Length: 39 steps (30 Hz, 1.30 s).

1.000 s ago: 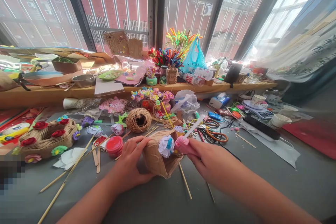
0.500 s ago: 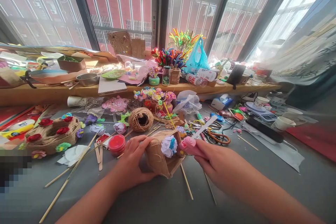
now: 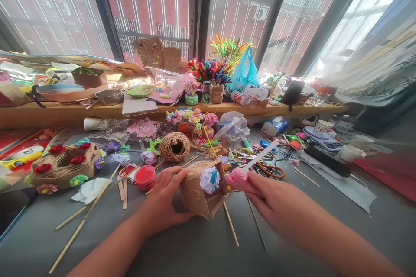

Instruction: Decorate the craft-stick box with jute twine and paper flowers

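Note:
My left hand (image 3: 167, 197) grips the near left side of a brown twine-wrapped box (image 3: 195, 194), which is tilted with its opening toward the right. A crumpled white paper flower with a blue centre (image 3: 209, 180) sits at the box's upper edge. In my right hand (image 3: 273, 197) is a pink hot glue gun (image 3: 240, 179), with a whitish glue stick (image 3: 261, 156) poking out of its back. Its nozzle points left, close to the box's right side; I cannot tell whether it touches. Another paper flower, purple and yellow (image 3: 223, 161), shows just behind the box.
A ball of twine (image 3: 164, 149) and a red-lidded tub (image 3: 145, 176) lie beyond my left hand. Farther left stands a twine basket with red roses (image 3: 66, 171). Scissors (image 3: 271, 171) lie behind the glue gun. Thin sticks (image 3: 82, 225) cross the table, and a kitchen scale (image 3: 325, 140) is at right.
My right hand has drawn the glue gun slightly to the right, away from the paper flower. My left hand and the box have stayed nearly still.

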Available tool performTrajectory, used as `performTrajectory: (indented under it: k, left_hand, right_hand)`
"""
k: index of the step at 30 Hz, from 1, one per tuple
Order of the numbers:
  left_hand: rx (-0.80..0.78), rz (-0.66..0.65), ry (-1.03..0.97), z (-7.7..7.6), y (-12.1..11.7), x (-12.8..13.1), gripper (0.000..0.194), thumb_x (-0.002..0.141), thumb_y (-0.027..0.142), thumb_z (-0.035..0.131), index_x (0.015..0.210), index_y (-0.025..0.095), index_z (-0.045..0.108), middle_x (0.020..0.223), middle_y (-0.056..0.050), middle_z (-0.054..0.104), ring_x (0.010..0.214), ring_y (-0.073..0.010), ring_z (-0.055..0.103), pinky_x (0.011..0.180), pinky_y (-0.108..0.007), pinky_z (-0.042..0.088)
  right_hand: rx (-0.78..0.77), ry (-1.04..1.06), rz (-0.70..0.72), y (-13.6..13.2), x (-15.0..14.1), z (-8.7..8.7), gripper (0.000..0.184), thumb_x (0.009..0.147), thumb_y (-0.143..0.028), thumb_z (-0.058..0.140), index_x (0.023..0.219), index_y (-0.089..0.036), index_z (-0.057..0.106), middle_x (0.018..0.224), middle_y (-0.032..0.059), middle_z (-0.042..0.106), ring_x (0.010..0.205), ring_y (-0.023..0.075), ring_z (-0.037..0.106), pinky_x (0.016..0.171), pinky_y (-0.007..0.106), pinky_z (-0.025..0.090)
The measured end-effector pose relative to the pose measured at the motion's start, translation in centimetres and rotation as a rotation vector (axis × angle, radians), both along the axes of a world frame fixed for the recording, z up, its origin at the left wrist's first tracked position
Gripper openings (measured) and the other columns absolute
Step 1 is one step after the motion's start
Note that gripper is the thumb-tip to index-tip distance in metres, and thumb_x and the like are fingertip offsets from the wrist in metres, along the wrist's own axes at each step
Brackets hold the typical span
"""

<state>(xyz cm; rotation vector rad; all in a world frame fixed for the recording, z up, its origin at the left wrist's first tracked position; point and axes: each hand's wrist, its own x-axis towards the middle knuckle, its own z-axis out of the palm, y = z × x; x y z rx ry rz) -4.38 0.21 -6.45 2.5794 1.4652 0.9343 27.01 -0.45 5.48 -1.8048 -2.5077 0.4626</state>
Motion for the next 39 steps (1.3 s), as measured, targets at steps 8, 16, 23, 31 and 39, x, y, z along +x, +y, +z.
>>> performTrajectory:
  k: [8,16,23,31,39]
  left_hand:
    - [0.015,0.005,-0.004,0.0,0.0,0.0,0.097,0.072,0.041,0.089,0.153,0.030,0.036,0.144,-0.015,0.052,0.132,-0.0387,0.056,0.110,-0.053,0.051]
    - [0.001,0.006,-0.001,0.1,-0.1,0.0,0.097,0.073,0.041,0.089,0.153,0.031,0.034,0.145,-0.015,0.050,0.133,-0.0389,0.055,0.109,-0.054,0.052]
    - [0.021,0.004,-0.032,0.1,0.0,0.0,0.095,0.071,0.041,0.089,0.151,0.031,0.039,0.142,-0.014,0.054,0.130,-0.0383,0.058,0.108,-0.052,0.053]
    - [0.038,-0.008,-0.034,0.1,0.0,0.0,0.095,0.071,0.040,0.090,0.152,0.029,0.040,0.142,-0.015,0.055,0.130,-0.0388,0.058,0.108,-0.053,0.053]
    - [-0.020,0.027,-0.079,-0.6,0.2,-0.3,0.102,0.071,0.038,0.089,0.159,0.032,0.038,0.148,-0.014,0.055,0.135,-0.0395,0.057,0.112,-0.054,0.052]
  right_hand:
    - [-0.001,0.010,-0.009,-0.1,0.6,0.0,0.025,0.107,-0.034,0.039,0.112,-0.027,0.062,0.115,0.0100,0.081,0.097,0.0314,0.075,0.072,0.035,0.046]
    - [-0.017,-0.029,-0.026,-0.1,0.9,0.2,0.018,0.106,-0.033,0.044,0.108,-0.028,0.061,0.115,0.0078,0.080,0.097,0.0305,0.075,0.071,0.034,0.044]
    - [0.015,0.019,0.003,-0.2,1.5,0.1,0.020,0.105,-0.033,0.042,0.111,-0.028,0.061,0.108,0.0064,0.079,0.094,0.0305,0.074,0.072,0.036,0.045]
    - [-0.025,0.013,-0.013,-0.3,1.7,0.2,0.020,0.106,-0.034,0.041,0.111,-0.029,0.059,0.108,0.0060,0.079,0.095,0.0307,0.074,0.073,0.036,0.045]
    - [-0.015,0.258,-0.060,0.0,3.8,0.5,0.027,0.103,-0.043,0.048,0.120,-0.031,0.064,0.100,0.0043,0.077,0.090,0.0283,0.071,0.074,0.036,0.050]
